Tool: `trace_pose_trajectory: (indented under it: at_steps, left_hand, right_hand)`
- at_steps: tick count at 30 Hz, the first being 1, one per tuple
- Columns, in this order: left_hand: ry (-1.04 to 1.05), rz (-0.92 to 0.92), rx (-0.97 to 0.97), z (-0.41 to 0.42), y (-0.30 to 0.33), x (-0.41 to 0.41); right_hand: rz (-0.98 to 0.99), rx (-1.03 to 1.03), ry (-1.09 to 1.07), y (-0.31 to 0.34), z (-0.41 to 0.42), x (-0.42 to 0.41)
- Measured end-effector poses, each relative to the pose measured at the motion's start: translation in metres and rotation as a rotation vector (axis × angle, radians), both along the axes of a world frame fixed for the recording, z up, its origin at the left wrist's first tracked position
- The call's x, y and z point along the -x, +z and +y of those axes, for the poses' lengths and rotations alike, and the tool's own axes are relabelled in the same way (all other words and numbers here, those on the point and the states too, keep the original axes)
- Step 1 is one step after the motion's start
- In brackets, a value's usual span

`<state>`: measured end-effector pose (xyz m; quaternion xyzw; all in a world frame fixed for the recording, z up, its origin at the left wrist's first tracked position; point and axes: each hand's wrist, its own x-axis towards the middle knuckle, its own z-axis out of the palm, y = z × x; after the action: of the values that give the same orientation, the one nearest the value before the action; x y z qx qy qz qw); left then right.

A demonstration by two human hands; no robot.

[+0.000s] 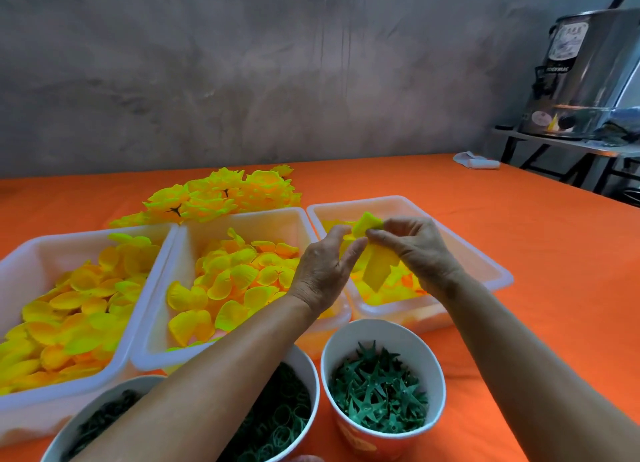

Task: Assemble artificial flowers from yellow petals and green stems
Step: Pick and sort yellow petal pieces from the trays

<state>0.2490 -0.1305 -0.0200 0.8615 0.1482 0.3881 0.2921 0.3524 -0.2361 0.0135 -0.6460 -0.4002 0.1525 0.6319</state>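
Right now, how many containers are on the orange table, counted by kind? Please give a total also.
White rectangular plastic trays holding yellow petals: 3, at left, middle and right.
Round white paper cups holding green plastic parts: 3, at left, middle and right.
Total: 6 containers.

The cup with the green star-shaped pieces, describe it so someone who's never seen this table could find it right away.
Start from the three white tubs of yellow petals on the orange tablecloth. In front of them, nearest the person, stand three round white cups. The cup with the green star-shaped pieces is the rightmost, holding spiky stars; the middle cup holds green rings.
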Motion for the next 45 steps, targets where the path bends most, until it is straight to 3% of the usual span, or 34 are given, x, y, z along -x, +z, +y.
trace_pose_trajectory:
  at_steps: [6,23,31,45]
  left_hand:
    - [-0.012,-0.008,-0.005,0.002,-0.001,0.0]
    - [0.12,0.027,-0.038,0.003,0.002,0.004]
    - [0.152,-0.03,-0.014,0.006,0.002,0.004]
    - [0.145,-0.084,-0.029,0.008,0.001,0.002]
  right_hand:
    - [0.097,-0.02,0.005,-0.015,0.001,-0.004]
    - [0.089,-0.099,-0.125,-0.026,0.002,-0.006]
    - [0.232,-0.014,0.038,-0.022,-0.005,-0.009]
    - [0.114,-0.076,-0.217,-0.029,0.003,-0.007]
